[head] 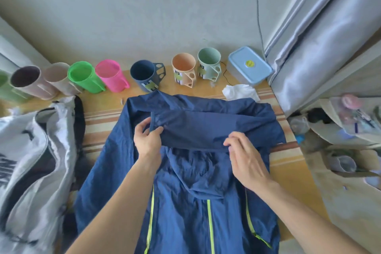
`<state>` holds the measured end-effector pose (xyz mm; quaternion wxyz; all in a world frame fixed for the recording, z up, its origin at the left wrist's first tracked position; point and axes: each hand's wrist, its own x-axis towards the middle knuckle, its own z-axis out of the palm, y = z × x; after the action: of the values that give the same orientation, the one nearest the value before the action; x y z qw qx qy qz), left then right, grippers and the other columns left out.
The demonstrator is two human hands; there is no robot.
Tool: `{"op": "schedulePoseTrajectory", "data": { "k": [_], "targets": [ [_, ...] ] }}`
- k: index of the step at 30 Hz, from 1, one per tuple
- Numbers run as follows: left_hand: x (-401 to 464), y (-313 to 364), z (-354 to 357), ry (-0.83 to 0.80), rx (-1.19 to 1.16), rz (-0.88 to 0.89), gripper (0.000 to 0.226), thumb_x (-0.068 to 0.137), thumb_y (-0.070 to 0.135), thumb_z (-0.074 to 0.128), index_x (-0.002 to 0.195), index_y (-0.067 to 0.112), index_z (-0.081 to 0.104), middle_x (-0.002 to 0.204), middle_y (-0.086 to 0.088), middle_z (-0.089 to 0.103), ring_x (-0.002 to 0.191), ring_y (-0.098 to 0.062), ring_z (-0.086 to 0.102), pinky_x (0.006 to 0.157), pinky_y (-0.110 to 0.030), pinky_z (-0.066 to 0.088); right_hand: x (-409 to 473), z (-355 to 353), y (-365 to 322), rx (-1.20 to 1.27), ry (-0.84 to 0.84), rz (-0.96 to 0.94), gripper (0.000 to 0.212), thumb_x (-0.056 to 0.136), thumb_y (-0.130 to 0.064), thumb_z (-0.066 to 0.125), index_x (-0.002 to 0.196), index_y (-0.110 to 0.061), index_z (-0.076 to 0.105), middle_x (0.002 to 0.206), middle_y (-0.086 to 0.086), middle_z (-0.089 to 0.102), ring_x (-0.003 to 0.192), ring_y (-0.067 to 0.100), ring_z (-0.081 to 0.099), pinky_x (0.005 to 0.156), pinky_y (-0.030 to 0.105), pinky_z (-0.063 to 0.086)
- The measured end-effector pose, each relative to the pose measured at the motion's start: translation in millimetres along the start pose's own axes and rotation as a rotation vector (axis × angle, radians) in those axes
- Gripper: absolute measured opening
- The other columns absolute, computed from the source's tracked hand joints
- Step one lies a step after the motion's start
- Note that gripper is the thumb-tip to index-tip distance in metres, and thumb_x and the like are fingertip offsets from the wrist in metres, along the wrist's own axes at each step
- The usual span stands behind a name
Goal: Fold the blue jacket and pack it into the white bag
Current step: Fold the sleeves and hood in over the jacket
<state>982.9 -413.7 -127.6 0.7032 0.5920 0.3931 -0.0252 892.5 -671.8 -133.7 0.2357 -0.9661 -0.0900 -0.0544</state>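
The blue jacket with yellow-green zips lies spread over the wooden table, its far part folded back toward me into a band across the middle. My left hand pinches the left end of that folded band. My right hand pinches the band's lower edge on the right. The white bag with black trim and lettering lies crumpled at the left of the table, its opening partly showing.
A row of cups and jugs lines the wall side of the table, with a blue-lidded box at its right end. A crumpled white tissue lies behind the jacket. A curtain and cluttered shelves stand to the right.
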Motion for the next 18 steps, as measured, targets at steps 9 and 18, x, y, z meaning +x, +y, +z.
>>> {"op": "schedulePoseTrajectory", "data": {
  "k": [9,18],
  "targets": [
    [8,8,-90,-0.022,0.847,0.564,0.05,0.088,0.022,0.072,0.134,0.027,0.05,0.126,0.0,0.057,0.106,-0.016,0.055,0.092,-0.033,0.044,18,35,-37,-0.171,-0.183,0.334,0.063,0.094,-0.019,0.059,0.152,-0.01,0.039,0.16,0.016,0.037,0.146,0.035,0.037,0.117,0.046,0.038],
    [27,27,-193,-0.036,1.344,0.214,0.053,0.087,0.044,0.068,0.131,0.019,0.053,0.12,-0.007,0.068,0.115,-0.032,0.062,0.087,-0.04,0.049,-12,132,-240,0.593,-0.672,0.67,0.063,0.078,-0.059,0.065,0.127,-0.022,0.052,0.109,-0.003,0.071,0.102,0.019,0.067,0.079,0.03,0.051]
  ]
}}
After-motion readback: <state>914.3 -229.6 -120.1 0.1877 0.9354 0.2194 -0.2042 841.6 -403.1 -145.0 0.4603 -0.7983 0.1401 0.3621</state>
